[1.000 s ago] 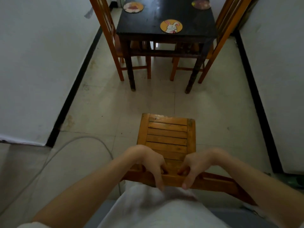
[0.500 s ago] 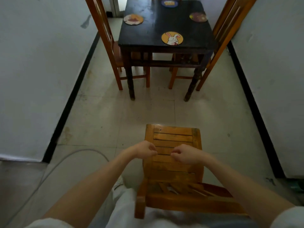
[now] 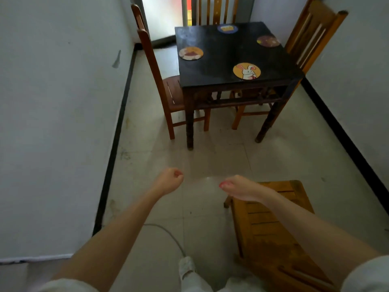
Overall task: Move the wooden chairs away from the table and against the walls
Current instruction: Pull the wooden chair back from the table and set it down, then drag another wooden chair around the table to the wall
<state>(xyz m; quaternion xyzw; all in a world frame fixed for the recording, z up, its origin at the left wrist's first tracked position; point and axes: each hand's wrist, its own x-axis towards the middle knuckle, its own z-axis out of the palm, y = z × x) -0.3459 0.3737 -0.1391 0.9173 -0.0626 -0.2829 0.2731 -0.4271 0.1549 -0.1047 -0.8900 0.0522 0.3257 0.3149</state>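
A pale tiled floor [image 3: 210,157] is seen between two white walls w/ black skirting. At the far end a dark square tabletop [image 3: 227,57] is flanked by three wooden chairs: left chair [image 3: 166,89] tucked against its left edge, right chair [image 3: 311,39] at its right edge by the wall, far chair [image 3: 214,11] behind it, only the slatted back visible. A fourth wooden chair [image 3: 271,234] is seen low right, well apart from the tabletop, its slatted seat under the right forearm. Left hand [image 3: 169,181] is held over bare floor, grip curled into a loose fist on nothing. Right hand [image 3: 237,188] is held flat, fingers together, at the near chair's front corner; contact cannot be told. Four round coasters lie on the tabletop; nearest coaster [image 3: 246,71] shows a cartoon rabbit, no legible writing. A grey cable [image 3: 168,234] lies on the floor
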